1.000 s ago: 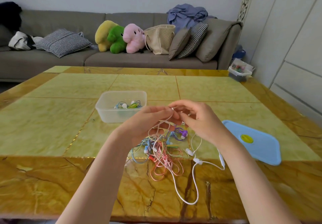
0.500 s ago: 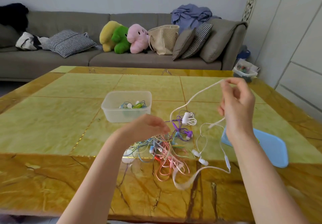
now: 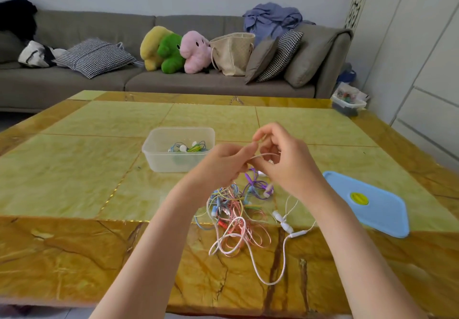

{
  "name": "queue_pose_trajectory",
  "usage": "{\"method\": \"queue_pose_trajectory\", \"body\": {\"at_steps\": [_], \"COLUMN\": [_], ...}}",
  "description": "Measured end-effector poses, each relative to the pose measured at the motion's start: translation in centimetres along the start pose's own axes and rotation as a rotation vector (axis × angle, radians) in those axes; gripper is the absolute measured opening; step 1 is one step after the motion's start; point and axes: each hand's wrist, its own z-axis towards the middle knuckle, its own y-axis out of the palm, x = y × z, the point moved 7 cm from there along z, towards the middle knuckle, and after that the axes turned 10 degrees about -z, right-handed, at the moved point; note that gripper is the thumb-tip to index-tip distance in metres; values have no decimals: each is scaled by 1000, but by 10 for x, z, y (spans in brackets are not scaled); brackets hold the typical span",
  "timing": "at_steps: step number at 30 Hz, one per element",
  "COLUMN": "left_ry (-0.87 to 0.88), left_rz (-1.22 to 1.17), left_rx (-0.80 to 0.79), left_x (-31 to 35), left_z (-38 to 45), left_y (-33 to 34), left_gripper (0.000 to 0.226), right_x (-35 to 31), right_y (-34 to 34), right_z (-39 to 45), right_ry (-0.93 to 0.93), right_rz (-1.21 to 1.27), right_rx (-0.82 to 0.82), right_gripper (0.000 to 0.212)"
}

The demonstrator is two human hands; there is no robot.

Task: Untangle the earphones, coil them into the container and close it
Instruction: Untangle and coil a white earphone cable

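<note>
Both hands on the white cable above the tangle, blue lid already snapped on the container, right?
Not quite. The head view shows the blue lid lying flat on the table, right of the tangle; the container stands open. Both hands, left and right, do hold the white cable.

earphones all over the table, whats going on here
A person is untangling earphones. Both hands, left and right, pinch a white cable above a tangled pile of coloured earphones on the table. The clear container behind already holds a few earphones and is open; its blue lid lies to the right.
</note>
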Motion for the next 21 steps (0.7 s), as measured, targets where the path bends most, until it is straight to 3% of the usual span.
{"method": "queue_pose_trajectory", "body": {"at_steps": [3,7,11,15,18,21], "left_ry": [135,168,106,-47,-64,-102], "left_rz": [170,162,193,-106,-195,-295], "left_rx": [137,268,88,-119,-90,-29], "left_x": [11,11,2,-10,-13,-14], "left_z": [0,-3,1,0,0,2], "left_y": [-16,-43,-27,0,4,-2], "left_gripper": [36,41,38,44,37,38], "right_x": [3,14,21,16,8,13], "right_y": [-2,-11,-20,-8,3,13], "right_z": [0,1,1,0,-2,-3], "right_ry": [42,73,103,88,45,117], "right_rz": [4,5,-5,20,33,115], "right_rx": [-47,-41,95,39,-26,-127], "right_gripper": [20,3,7,8,13,26]}}
